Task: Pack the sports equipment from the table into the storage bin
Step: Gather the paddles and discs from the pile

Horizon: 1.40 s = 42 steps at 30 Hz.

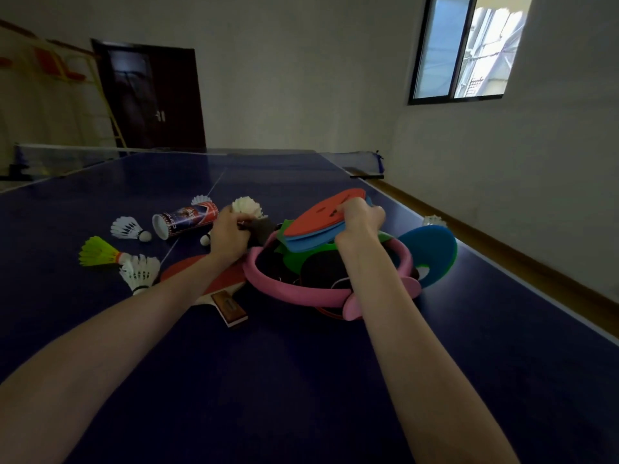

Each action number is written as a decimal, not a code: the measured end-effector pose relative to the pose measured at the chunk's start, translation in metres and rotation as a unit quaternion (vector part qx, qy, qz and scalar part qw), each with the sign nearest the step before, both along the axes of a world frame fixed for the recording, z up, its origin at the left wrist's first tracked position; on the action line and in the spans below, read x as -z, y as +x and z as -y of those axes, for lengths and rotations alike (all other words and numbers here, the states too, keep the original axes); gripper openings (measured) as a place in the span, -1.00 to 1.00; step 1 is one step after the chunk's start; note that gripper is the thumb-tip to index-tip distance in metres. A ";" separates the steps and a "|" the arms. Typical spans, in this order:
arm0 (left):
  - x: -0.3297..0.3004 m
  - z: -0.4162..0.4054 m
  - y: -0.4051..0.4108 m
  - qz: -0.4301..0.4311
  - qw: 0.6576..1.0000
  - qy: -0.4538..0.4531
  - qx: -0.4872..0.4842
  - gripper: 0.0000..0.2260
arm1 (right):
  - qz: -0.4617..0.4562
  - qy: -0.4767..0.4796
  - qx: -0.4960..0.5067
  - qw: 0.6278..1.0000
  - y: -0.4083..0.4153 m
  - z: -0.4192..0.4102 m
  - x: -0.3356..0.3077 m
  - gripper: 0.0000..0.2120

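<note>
Foam discs [321,219], red over blue, are gripped in the right hand [360,222] just above the pink-rimmed bin [301,296] on the counter [301,380]. Left hand [229,234] curls round a white shuttlecock [247,206] beside the bin. Left of it lie a tube [186,219], more shuttlecocks [129,228] and a red paddle [214,279].

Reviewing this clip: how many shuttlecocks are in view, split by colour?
White shuttlecocks: 5
Yellow-green shuttlecocks: 1
Total: 6
A small white bit by the left hand may be another; it is too hidden to tell.
</note>
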<state>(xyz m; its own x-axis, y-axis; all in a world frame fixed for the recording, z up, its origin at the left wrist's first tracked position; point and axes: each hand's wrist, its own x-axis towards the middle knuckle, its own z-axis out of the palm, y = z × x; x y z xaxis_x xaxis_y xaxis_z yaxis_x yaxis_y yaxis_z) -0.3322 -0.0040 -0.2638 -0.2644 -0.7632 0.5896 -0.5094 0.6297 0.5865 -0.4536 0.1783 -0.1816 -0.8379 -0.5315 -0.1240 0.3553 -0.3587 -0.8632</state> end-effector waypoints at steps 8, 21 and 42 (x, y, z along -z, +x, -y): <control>-0.048 -0.057 0.073 -0.020 0.997 -0.048 0.058 -0.66 | -0.050 -0.006 -0.042 0.998 0.030 -0.001 -0.002 -0.82; -0.030 -0.223 0.338 -0.117 0.984 -0.016 -0.136 -0.48 | -0.169 -0.015 -0.389 0.906 0.219 -0.054 0.023 -0.80; 0.208 -0.507 0.696 -0.158 0.750 0.241 -0.595 -0.58 | -0.229 0.138 -0.727 0.633 0.606 -0.164 0.193 -0.81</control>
<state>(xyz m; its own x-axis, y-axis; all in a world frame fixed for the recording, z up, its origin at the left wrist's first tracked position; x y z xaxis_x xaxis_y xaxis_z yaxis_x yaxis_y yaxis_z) 0.3642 0.5035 -0.4715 0.8679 -0.4932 0.0590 -0.3307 -0.4851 0.8095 0.1526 0.3423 -0.3750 0.5295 -0.7933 -0.3005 -0.1718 0.2466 -0.9538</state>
